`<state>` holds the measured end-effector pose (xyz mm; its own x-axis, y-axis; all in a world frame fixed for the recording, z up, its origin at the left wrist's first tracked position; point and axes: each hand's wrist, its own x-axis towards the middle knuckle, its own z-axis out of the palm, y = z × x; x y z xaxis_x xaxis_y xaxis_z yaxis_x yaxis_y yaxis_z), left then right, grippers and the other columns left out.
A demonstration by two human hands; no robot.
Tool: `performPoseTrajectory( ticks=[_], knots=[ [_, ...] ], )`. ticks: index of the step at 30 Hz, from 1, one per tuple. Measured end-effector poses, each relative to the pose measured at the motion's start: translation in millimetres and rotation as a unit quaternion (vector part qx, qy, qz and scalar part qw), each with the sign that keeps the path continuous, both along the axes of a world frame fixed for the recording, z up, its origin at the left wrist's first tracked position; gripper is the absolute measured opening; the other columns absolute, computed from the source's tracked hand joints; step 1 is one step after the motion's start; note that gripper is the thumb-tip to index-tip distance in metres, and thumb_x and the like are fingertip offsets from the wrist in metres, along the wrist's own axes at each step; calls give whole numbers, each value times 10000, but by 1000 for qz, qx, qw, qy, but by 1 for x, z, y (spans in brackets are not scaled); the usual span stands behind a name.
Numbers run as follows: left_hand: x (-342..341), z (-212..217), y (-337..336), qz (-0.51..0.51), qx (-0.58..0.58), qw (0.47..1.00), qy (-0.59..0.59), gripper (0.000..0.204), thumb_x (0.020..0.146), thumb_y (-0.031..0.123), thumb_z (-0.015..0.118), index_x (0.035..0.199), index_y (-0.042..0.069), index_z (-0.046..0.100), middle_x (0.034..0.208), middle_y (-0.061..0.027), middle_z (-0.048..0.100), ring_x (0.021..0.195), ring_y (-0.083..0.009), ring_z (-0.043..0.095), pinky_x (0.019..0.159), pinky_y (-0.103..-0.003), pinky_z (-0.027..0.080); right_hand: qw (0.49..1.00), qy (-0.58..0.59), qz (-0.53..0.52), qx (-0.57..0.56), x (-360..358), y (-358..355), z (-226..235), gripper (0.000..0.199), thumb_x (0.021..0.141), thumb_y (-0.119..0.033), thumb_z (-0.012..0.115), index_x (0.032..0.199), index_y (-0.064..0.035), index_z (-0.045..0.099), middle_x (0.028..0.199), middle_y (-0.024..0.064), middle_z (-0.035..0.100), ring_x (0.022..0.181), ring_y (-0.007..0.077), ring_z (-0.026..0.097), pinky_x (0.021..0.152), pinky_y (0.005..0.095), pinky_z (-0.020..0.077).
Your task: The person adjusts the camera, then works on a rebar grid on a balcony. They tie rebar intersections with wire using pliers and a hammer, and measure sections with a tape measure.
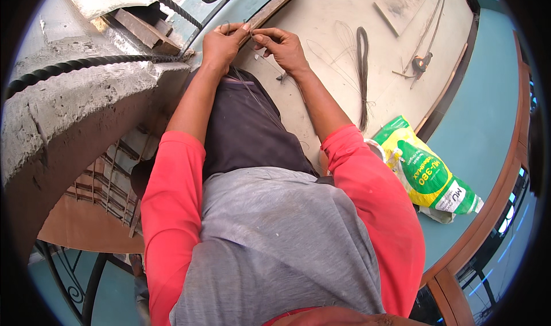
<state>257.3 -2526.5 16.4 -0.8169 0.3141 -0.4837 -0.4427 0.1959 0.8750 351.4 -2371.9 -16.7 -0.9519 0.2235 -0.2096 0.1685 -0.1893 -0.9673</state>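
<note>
My left hand (221, 48) is closed in a pinch at the top middle, with thumb and forefinger together on a thin wire. Close beside it, almost touching, my right hand (284, 49) pinches too, its fingertips meeting the left ones. A strand of thin dark wire (252, 91) trails from the hands down over my dark trousers. Exactly how the wire runs between the fingertips is too small to tell. To the right of the hands, a folded bundle of dark wire (362, 73) lies on the pale board, with loose fine strands beside it.
Twisted black metal bars (86, 63) cross at upper left above a rough concrete edge (74, 105), with an opening below. A green and yellow bag (422, 165) lies at right. A small dark and orange tool (422, 62) and long thin rods rest on the pale board (327, 16).
</note>
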Motion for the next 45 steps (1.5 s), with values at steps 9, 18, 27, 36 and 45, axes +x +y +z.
performPoseTrajectory(
  ticks=[9, 18, 27, 36, 45],
  knots=[
    [-19, -2, -26, -49, -233, 943, 233, 294, 851, 284, 808, 1044, 64, 777, 943, -81, 782, 880, -155, 747, 820, -288, 559, 777, -335, 52, 530, 123, 40, -96, 496, 855, -371, 772, 1125, 15, 613, 1162, 230, 594, 1100, 393, 599, 891, 497, 525],
    [-15, -7, -30, -121, -271, 905, 303, 221, 841, 251, 774, 979, 79, 771, 927, -87, 773, 801, -213, 732, 789, -330, 561, 796, -322, 85, 505, 159, 39, -118, 451, 923, -340, 699, 1202, -24, 538, 1116, 232, 610, 1010, 432, 647, 858, 525, 525],
    [-8, -5, -34, -151, -276, 887, 338, 231, 833, 220, 751, 1005, 65, 757, 951, -136, 766, 882, -279, 750, 826, -364, 570, 848, -306, -35, 432, 169, 55, -122, 383, 965, -350, 629, 1129, -21, 521, 933, 197, 684, 843, 389, 675, 781, 484, 525],
    [-1, -3, -38, -165, -285, 892, 309, 219, 814, 214, 745, 1006, 109, 754, 962, -125, 761, 907, -286, 732, 837, -391, 561, 979, -162, -77, -101, 117, 32, 30, 298, 1069, -348, 516, 1194, -79, 532, 699, -14, 478, 516, 49, 423, 458, 235, 363],
    [-8, -8, -32, -135, -298, 900, 289, 222, 812, 221, 794, 975, 78, 750, 952, -107, 771, 910, -243, 747, 821, -353, 562, 966, -252, -23, 49, 143, 22, 10, 360, 1068, -432, 484, 1012, -94, 594, 661, -15, 492, 513, 70, 436, 467, 259, 362]
  ],
)
